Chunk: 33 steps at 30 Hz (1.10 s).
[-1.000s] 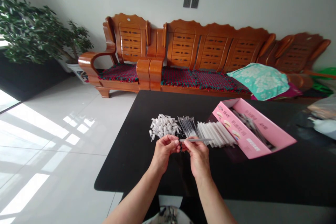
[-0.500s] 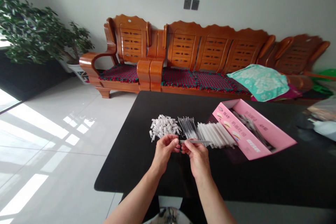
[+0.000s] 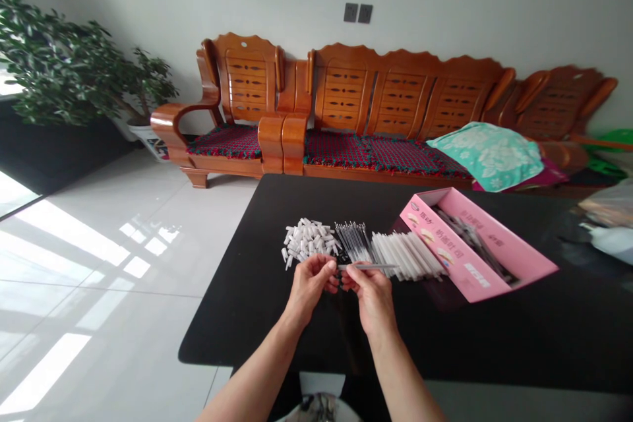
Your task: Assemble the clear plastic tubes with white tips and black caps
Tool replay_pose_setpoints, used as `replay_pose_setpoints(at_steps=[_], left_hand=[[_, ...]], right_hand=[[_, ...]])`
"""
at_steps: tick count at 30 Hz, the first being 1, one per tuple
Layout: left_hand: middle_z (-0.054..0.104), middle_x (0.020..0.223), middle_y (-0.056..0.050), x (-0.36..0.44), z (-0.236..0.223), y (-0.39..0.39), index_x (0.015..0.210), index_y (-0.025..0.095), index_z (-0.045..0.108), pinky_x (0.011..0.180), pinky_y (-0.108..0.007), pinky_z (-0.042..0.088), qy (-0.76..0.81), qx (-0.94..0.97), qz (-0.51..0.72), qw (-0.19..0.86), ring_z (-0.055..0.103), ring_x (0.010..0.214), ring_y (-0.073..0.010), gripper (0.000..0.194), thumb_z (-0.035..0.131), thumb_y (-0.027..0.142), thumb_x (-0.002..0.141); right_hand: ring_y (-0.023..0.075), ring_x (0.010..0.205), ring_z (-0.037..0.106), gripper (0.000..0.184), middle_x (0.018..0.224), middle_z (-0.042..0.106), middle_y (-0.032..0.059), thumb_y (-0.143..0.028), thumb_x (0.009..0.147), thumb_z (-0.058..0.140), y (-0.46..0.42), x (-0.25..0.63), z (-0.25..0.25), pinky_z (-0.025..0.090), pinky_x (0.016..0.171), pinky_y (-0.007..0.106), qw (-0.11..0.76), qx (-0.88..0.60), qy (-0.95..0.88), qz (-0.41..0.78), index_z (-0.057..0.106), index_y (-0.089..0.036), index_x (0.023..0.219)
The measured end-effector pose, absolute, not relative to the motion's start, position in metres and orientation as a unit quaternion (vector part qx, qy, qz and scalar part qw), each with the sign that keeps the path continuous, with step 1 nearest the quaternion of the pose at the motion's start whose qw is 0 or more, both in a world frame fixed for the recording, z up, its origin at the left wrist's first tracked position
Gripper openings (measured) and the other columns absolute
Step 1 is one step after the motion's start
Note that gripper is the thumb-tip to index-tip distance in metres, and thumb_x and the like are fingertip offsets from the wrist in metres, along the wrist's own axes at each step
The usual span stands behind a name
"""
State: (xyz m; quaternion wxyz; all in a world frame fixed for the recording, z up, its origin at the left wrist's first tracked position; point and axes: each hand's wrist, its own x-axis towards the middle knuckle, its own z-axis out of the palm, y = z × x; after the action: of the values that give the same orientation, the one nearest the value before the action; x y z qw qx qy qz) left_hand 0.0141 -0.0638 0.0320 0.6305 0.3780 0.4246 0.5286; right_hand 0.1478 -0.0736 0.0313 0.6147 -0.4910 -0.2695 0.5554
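A slim grey pen [image 3: 373, 266] lies level between my two hands above the table. My left hand [image 3: 312, 278] pinches its left end between thumb and fingers, which hide the tip. Farther along the barrel, my right hand [image 3: 370, 287] grips it, with the other end sticking out to the right. Just beyond my left hand is a heap of short white pen caps [image 3: 309, 237]. A fan of thin pen refills [image 3: 353, 237] lies past my right hand, beside a row of whitish pen barrels [image 3: 408, 254]. Small black pieces show partly behind my fingers.
A pink cardboard box [image 3: 479, 280] holding many grey pens [image 3: 472, 237] stands on the black table [image 3: 247, 316], right of the barrels. Plastic bags [image 3: 610, 237] lie at the right edge. Wooden seats [image 3: 346, 89] line the wall behind; a potted plant [image 3: 89, 79] stands left.
Both hands keep their hold on the pen and stay almost in place, with only slight finger movement. The whole scene sits a little lower in view.
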Motion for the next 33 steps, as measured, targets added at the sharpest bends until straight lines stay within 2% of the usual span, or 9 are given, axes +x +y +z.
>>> replay_pose_setpoints(at_steps=[5,12,16,18,22,24,28,30,33], left_hand=[[0.06,0.055,-0.002,0.013,0.029,-0.064,0.066,0.012,0.059,0.033,-0.016,0.034,0.469,0.423,0.489,0.602,0.048,0.038,-0.0072,0.049,0.071,0.059,0.077],[0.062,0.059,-0.002,0.009,0.034,-0.064,0.079,0.012,0.066,0.043,-0.019,0.047,0.448,0.413,0.502,0.614,0.056,0.048,-0.0106,0.044,0.079,0.053,0.07],[0.058,0.052,-0.003,0.008,0.033,-0.064,0.067,0.012,0.062,0.033,-0.017,0.034,0.477,0.43,0.474,0.602,0.048,0.038,-0.0079,0.053,0.067,0.063,0.078],[0.058,0.053,-0.002,0.008,0.033,-0.064,0.066,0.012,0.061,0.033,-0.016,0.032,0.476,0.429,0.48,0.599,0.046,0.037,-0.0067,0.05,0.071,0.06,0.076],[0.063,0.062,-0.001,0.007,0.037,-0.064,0.082,0.012,0.066,0.043,-0.019,0.046,0.44,0.42,0.499,0.617,0.055,0.049,-0.0096,0.044,0.083,0.05,0.067],[0.064,0.065,-0.002,0.007,0.037,-0.064,0.086,0.012,0.066,0.044,-0.02,0.048,0.442,0.42,0.491,0.622,0.058,0.051,-0.0113,0.047,0.08,0.054,0.069],[0.059,0.056,-0.002,0.006,0.036,-0.064,0.069,0.011,0.063,0.033,-0.016,0.034,0.48,0.439,0.461,0.603,0.048,0.039,-0.0075,0.053,0.066,0.063,0.079],[0.058,0.054,-0.001,0.005,0.037,-0.064,0.068,0.011,0.062,0.033,-0.015,0.033,0.475,0.444,0.463,0.602,0.046,0.038,-0.0062,0.049,0.071,0.059,0.077],[0.06,0.058,0.0,0.004,0.039,-0.064,0.078,0.012,0.064,0.04,-0.017,0.043,0.448,0.437,0.486,0.611,0.052,0.045,-0.0083,0.043,0.082,0.05,0.069]], right_hand=[[0.0171,0.062,0.063,0.03,0.068,0.07,0.004,-0.036,0.063,0.087,-0.074,0.147,0.031,0.048,0.055,0.027,0.6,-0.489,-0.287,0.564,0.071,-0.015,0.077],[0.0158,0.059,0.061,0.029,0.065,0.069,0.003,-0.037,0.063,0.086,-0.075,0.143,0.039,0.047,0.055,0.026,0.6,-0.49,-0.289,0.562,0.07,-0.015,0.074],[0.0168,0.059,0.062,0.03,0.065,0.07,0.0044,-0.037,0.062,0.086,-0.075,0.141,0.043,0.047,0.055,0.027,0.595,-0.491,-0.29,0.566,0.071,-0.015,0.074],[0.0167,0.059,0.062,0.03,0.064,0.07,0.0047,-0.037,0.062,0.086,-0.075,0.14,0.042,0.047,0.055,0.027,0.594,-0.49,-0.291,0.568,0.071,-0.015,0.073],[0.0164,0.059,0.061,0.031,0.064,0.069,0.0042,-0.039,0.063,0.087,-0.074,0.142,0.039,0.047,0.054,0.026,0.597,-0.489,-0.289,0.566,0.071,-0.015,0.073],[0.017,0.06,0.062,0.032,0.065,0.07,0.0048,-0.039,0.062,0.087,-0.074,0.142,0.037,0.046,0.054,0.026,0.598,-0.491,-0.286,0.564,0.071,-0.014,0.073],[0.0181,0.059,0.062,0.033,0.065,0.071,0.006,-0.04,0.061,0.088,-0.073,0.142,0.038,0.047,0.053,0.027,0.597,-0.495,-0.286,0.563,0.071,-0.014,0.073],[0.0181,0.06,0.063,0.033,0.065,0.071,0.0061,-0.04,0.061,0.088,-0.074,0.142,0.039,0.047,0.053,0.026,0.595,-0.493,-0.29,0.565,0.071,-0.014,0.073],[0.0177,0.058,0.062,0.033,0.064,0.07,0.0053,-0.04,0.06,0.088,-0.075,0.142,0.041,0.046,0.052,0.026,0.597,-0.494,-0.287,0.563,0.071,-0.014,0.072]])
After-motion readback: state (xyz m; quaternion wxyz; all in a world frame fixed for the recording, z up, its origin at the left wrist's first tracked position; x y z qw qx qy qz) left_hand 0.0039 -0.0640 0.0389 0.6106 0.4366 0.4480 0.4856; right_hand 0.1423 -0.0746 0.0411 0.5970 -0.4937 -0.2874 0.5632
